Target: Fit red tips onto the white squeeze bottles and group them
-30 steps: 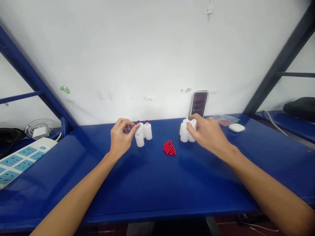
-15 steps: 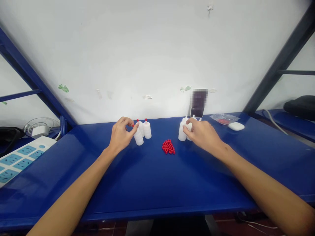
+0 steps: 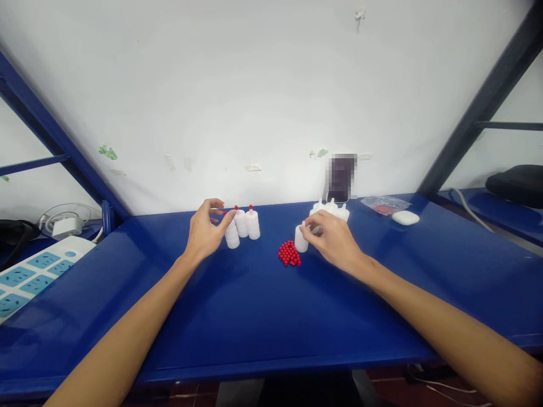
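My left hand (image 3: pixel 206 230) is beside a white squeeze bottle (image 3: pixel 232 236) with a red cap. Its thumb and fingers are apart, the thumb passing in front of the bottle's top. Two more red-capped white bottles (image 3: pixel 253 225) stand just to the right. My right hand (image 3: pixel 333 234) pinches the upper part of another white squeeze bottle (image 3: pixel 301 239), whose tip the fingers hide. Close to that bottle's left lies a cluster of small red caps (image 3: pixel 289 253). Behind the right hand stand several white bottles (image 3: pixel 341 212) with bare pointed nozzles, partly covered by it.
A phone (image 3: pixel 339 180) leans against the wall behind the bottles. To the right lie a clear plastic bag (image 3: pixel 384 206) with red contents and a white rounded case (image 3: pixel 405 217). A power strip (image 3: pixel 40 277) is at the left, near blue frame posts (image 3: pixel 63 135).
My right hand has moved left and nearer, bringing one bottle away from the group towards the red caps. My left hand has shifted slightly left with its capped bottle, and its fingers have spread.
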The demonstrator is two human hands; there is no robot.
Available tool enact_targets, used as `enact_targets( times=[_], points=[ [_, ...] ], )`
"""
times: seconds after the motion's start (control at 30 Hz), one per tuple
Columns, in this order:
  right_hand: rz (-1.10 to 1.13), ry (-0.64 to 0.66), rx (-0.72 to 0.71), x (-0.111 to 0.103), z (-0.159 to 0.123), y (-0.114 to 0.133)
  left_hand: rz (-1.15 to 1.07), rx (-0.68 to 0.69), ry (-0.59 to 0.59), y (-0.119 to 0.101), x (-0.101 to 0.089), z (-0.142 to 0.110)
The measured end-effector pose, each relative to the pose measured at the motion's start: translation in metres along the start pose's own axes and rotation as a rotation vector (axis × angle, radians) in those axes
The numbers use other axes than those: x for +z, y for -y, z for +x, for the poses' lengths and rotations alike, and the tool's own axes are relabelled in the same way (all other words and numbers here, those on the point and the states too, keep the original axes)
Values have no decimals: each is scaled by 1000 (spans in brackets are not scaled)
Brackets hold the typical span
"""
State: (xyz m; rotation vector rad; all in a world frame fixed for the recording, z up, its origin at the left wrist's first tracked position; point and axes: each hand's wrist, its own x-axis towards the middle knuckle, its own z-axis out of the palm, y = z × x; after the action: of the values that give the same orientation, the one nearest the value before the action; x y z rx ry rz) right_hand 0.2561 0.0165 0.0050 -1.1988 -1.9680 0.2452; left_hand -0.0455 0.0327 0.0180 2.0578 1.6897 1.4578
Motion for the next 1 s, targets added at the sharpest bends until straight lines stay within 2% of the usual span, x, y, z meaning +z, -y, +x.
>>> enact_targets(
  times=[0.13, 0.23, 0.4, 0.57, 0.63, 0.7, 0.77, 0.8, 0.87, 1.0],
  points=[
    [309, -35, 111, 11, -5, 4, -311, -116, 181, 9, 10, -1],
    [447, -42, 183, 14, -8, 6, -413, -175, 271, 11, 16, -2],
    [565, -71, 242, 19, -8, 4, -351, -198, 252, 7, 18, -5],
    [555, 2, 298, 28, -6, -4, -338, -180, 198, 11, 17, -3],
    [541, 12, 301, 30, -6, -6, -334, -79, 69, 11, 12, -1],
    [529, 5, 281, 30, -7, -7, -299, 101, -92, 6, 5, -1],
    [508, 13, 244, 29, -8, -6, -267, 318, -136, -4, 0, -6],
    [494, 24, 224, 29, -9, -5, -262, 418, -102, -11, 0, -11],
    [473, 43, 202, 28, -10, -2, -263, 589, 50, -25, 4, -24],
    [474, 62, 190, 28, -11, 1, -239, 782, 498, -47, 23, -49]
  ],
)
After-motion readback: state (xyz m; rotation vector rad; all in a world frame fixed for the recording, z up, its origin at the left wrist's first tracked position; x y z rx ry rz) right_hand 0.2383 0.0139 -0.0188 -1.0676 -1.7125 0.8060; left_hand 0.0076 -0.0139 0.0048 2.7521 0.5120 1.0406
